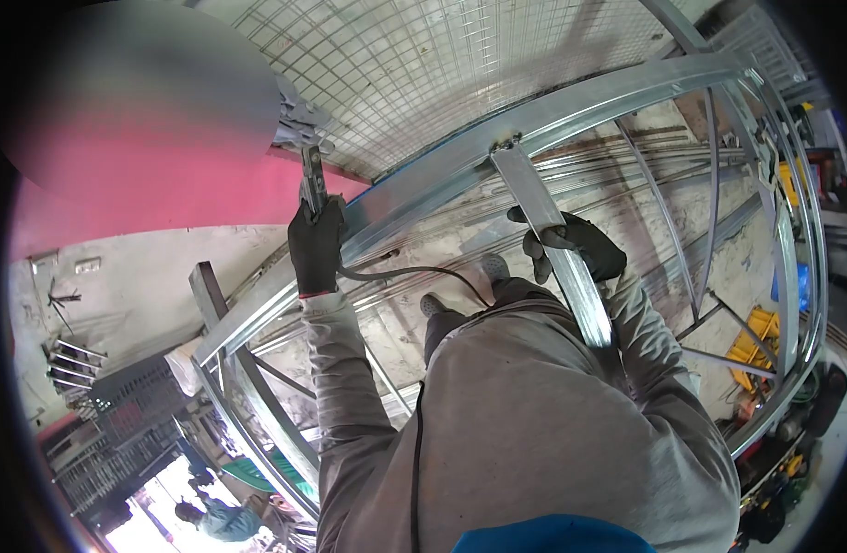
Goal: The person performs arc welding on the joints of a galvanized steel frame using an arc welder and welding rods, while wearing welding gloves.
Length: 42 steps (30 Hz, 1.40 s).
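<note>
My left hand (317,247), in a black glove, is closed around a metal welding clamp (313,177) that points away from me. A dark cable (410,272) runs from near this hand toward my waist. My right hand (580,247), also gloved, has its fingers wrapped round a rectangular steel tube (580,293). The tube's far end meets the long rail of a steel frame (423,170), with a dark, rough weld spot at the joint. Its near end reaches toward my body.
Wire mesh (396,83) stands beyond the frame. Steel bars (663,170) lie on the floor beneath it. A blurred pink panel (165,175) fills the upper left. Yellow tools (755,346) sit at right. Another person (225,521) is at the lower left.
</note>
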Each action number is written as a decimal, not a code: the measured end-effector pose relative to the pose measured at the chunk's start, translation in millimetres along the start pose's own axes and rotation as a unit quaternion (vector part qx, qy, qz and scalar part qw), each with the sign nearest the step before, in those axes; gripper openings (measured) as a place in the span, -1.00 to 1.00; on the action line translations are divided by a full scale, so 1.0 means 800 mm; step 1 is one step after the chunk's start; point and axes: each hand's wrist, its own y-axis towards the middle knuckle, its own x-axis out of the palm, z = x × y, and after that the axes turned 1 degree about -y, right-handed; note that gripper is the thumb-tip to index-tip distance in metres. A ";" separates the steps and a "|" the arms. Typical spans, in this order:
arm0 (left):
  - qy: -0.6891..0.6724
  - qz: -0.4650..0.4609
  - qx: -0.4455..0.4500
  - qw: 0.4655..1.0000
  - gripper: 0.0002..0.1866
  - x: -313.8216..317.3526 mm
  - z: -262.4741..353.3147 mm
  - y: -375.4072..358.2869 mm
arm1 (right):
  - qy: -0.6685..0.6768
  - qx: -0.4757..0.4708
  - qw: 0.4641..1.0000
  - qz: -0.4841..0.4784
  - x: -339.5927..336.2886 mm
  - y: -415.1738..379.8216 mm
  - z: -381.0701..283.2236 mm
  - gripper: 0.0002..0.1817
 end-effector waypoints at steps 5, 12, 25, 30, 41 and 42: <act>-0.022 -0.001 0.004 1.000 -0.75 -0.004 -0.011 0.005 | -0.084 -0.012 0.995 0.044 0.016 -0.006 -0.008 -0.27; -0.012 -0.010 0.013 1.000 -0.70 -0.005 -0.009 0.002 | -0.026 -0.012 1.000 0.002 0.005 -0.008 -0.003 -0.26; -0.030 -0.017 0.001 0.999 -0.76 -0.004 -0.004 0.000 | -0.158 -0.291 0.940 0.078 -0.003 0.031 -0.033 -0.35; -0.040 -0.013 0.015 0.999 -0.77 -0.002 -0.011 0.003 | -0.004 -0.252 0.967 -0.040 -0.008 0.059 -0.048 -0.34; -0.078 -0.014 0.011 0.997 -0.76 -0.003 -0.013 0.001 | -0.711 -0.275 0.615 0.202 0.019 0.040 -0.057 -0.55; -0.057 -0.012 0.018 0.998 -0.76 -0.003 -0.012 0.000 | -0.711 -0.275 0.615 0.201 0.008 0.040 -0.054 -0.55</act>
